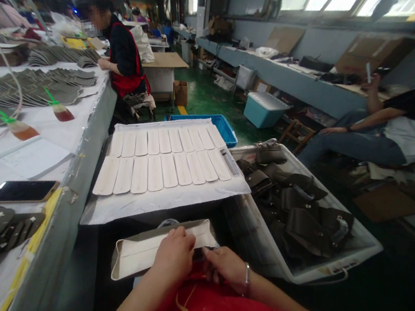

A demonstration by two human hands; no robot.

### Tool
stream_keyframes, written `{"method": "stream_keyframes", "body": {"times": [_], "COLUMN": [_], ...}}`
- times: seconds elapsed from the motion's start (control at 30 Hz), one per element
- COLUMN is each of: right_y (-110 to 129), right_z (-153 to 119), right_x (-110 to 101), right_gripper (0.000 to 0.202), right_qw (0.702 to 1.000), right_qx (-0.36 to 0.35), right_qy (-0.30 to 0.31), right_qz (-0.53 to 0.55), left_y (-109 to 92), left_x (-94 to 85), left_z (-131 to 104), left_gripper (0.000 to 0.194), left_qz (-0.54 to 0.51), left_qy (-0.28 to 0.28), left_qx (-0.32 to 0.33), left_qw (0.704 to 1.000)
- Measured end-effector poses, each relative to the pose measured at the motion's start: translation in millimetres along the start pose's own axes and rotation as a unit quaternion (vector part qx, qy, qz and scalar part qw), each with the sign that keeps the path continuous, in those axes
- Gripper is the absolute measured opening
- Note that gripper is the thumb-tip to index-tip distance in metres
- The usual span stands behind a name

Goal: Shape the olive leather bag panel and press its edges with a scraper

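Observation:
In my lap lies a bag piece [140,254] with a long cream bottom and a dark olive-grey side along its far edge. My left hand [176,248] lies over its middle, the fingers curled down onto the cream surface. Close by, my right hand [224,266] is closed in a pinch at the near right edge of the same piece. Whether a small tool is between those fingers is hidden. Just beyond, a white-covered board [160,201] carries two rows of cream rounded strips [168,170].
To the right stands a white crate [326,270] of dark pouches [298,214], with a blue bin [224,127] behind the board. The left table [86,127] holds a phone [21,191], glue bottles [63,112] and stacked panels. One co-worker sits ahead, another person at right.

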State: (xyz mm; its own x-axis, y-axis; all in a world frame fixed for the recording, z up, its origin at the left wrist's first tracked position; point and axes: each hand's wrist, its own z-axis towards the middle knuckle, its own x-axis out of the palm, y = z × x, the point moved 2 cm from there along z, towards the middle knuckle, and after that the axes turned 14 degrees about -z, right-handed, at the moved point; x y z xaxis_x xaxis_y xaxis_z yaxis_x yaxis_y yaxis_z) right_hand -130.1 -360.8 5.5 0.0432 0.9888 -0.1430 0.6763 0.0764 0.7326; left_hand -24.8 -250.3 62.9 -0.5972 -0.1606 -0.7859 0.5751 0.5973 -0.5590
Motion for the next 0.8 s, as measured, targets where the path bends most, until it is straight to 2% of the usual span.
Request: {"method": "stream_keyframes", "body": {"times": [0.2, 0.37, 0.43, 0.5, 0.57, 0.6, 0.63, 0.7, 0.8], "right_y": [11.2, 22.3, 23.4, 23.0, 22.3, 22.2, 22.6, 24.3, 28.8], "right_z": [-1.1, -0.7, -1.4, -2.1, -2.5, -2.5, -2.4, -2.0, -1.1], "right_x": [2.2, 9.3, 12.5, 15.0, 17.3, 18.7, 20.5, 24.9, 33.4], "right_gripper": [0.048, 0.042, 0.043, 0.043, 0.041, 0.039, 0.037, 0.036, 0.035], "right_qw": [0.992, 0.983, 0.980, 0.978, 0.977, 0.976, 0.976, 0.975, 0.974], "right_qx": [0.080, 0.103, 0.111, 0.118, 0.124, 0.125, 0.127, 0.130, 0.136], "right_qy": [0.022, 0.023, 0.013, -0.006, -0.025, -0.032, -0.037, -0.044, -0.038], "right_qz": [0.097, 0.149, 0.162, 0.170, 0.174, 0.174, 0.174, 0.176, 0.176], "left_y": [-0.7, 7.9, 18.7, 33.0, 47.1, 52.9, 57.4, 62.1, 60.4], "left_x": [-4.4, -4.2, -6.1, -11.1, -16.3, -18.2, -19.3, -20.2, -19.7], "left_z": [5.7, 6.7, -2.0, -16.3, -32.0, -38.6, -43.8, -49.4, -48.1], "left_gripper": [0.022, 0.019, 0.022, 0.032, 0.023, 0.011, 0.011, 0.022, 0.025], "left_qz": [0.009, -0.028, -0.061, -0.088, -0.083, -0.067, -0.050, -0.033, -0.026], "left_qy": [0.032, 0.028, 0.005, -0.045, -0.071, -0.066, -0.052, -0.030, -0.036], "left_qx": [0.005, -0.013, -0.023, -0.026, -0.023, -0.019, -0.016, -0.009, -0.016], "left_qw": [0.999, 0.999, 0.998, 0.995, 0.994, 0.995, 0.997, 0.999, 0.999]}}
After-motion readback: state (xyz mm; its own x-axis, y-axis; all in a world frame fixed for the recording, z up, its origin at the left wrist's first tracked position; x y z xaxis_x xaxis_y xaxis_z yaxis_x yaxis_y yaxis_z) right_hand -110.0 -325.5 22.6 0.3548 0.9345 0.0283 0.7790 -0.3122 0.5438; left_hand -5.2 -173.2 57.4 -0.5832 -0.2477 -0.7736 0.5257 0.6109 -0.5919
